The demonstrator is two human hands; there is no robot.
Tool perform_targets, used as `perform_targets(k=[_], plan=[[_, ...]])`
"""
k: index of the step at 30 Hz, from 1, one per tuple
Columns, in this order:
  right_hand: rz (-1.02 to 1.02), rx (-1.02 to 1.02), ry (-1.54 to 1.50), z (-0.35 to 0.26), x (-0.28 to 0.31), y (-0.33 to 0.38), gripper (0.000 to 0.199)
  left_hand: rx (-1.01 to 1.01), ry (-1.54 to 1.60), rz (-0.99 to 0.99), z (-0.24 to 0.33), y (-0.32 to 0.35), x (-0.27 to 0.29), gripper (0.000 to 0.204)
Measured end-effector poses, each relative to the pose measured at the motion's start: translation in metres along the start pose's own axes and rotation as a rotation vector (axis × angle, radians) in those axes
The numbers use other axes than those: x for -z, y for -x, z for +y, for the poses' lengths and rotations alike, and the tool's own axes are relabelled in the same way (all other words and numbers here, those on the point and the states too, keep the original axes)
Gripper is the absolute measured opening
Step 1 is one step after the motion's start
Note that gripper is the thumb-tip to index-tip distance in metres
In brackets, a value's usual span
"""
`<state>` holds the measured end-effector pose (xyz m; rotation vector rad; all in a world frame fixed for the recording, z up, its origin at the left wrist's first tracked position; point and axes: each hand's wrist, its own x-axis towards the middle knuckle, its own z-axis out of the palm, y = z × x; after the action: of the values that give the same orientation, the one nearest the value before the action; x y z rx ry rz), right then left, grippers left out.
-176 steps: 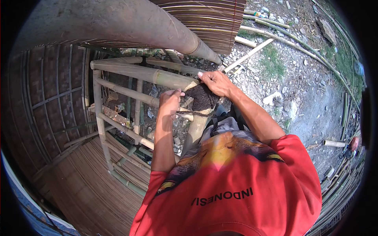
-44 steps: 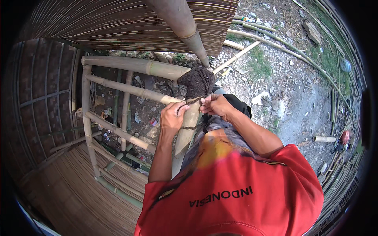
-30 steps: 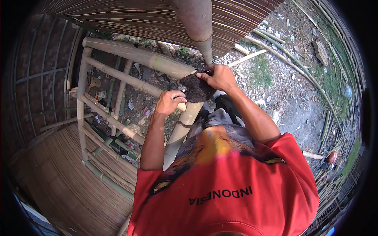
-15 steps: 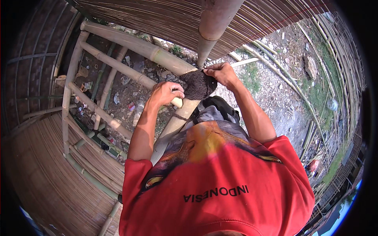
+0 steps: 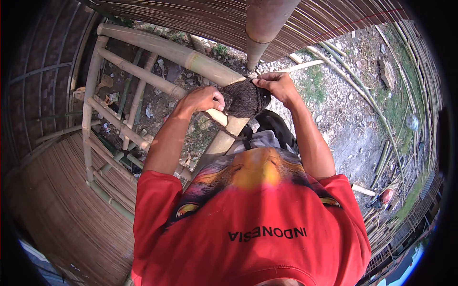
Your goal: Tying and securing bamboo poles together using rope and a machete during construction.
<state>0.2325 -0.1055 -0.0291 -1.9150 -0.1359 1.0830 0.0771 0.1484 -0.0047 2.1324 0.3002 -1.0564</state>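
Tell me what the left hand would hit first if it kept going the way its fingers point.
The left hand points right, toward the dark fibre binding wrapped round the bamboo joint. It would likely meet that binding first; its fingertips look about touching it already, though depth is unclear.

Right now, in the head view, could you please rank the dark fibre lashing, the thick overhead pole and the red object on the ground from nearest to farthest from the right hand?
1. Dark fibre lashing: under the right hand, touching its fingers.
2. Thick overhead pole: just above the hand.
3. Red object: far off on the ground, lower right.
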Motion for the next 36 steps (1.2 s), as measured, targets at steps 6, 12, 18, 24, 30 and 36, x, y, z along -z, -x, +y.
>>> perform_targets(k=[6, 12, 18, 24, 30, 36], plan=[[0.003, -0.039, -0.026, -0.001, 0.000, 0.003, 0.049, -0.097, -0.218, 0.086, 0.013, 0.033, 0.004, 0.019], [-0.024, -0.026, -0.051, 0.006, 0.000, -0.004, 0.049, -0.015, -0.347, -0.014, 0.034, 0.061, -0.010, 0.016], [-0.036, -0.029, -0.057, 0.001, 0.000, 0.000, 0.049, -0.056, -0.258, 0.196, 0.018, 0.034, -0.009, 0.014], [0.032, -0.044, -0.038, -0.005, 0.000, 0.004, 0.041, -0.007, -0.039, -0.161, 0.009, -0.018, 0.004, 0.027], [0.045, -0.064, -0.069, 0.002, 0.000, 0.004, 0.058, 0.012, -0.160, -0.409, -0.013, -0.069, -0.011, 0.033], [0.390, -0.094, -0.860, 0.065, -0.028, 0.034, 0.045, -0.064, -0.089, -0.525, -0.035, -0.086, -0.018, 0.038]])
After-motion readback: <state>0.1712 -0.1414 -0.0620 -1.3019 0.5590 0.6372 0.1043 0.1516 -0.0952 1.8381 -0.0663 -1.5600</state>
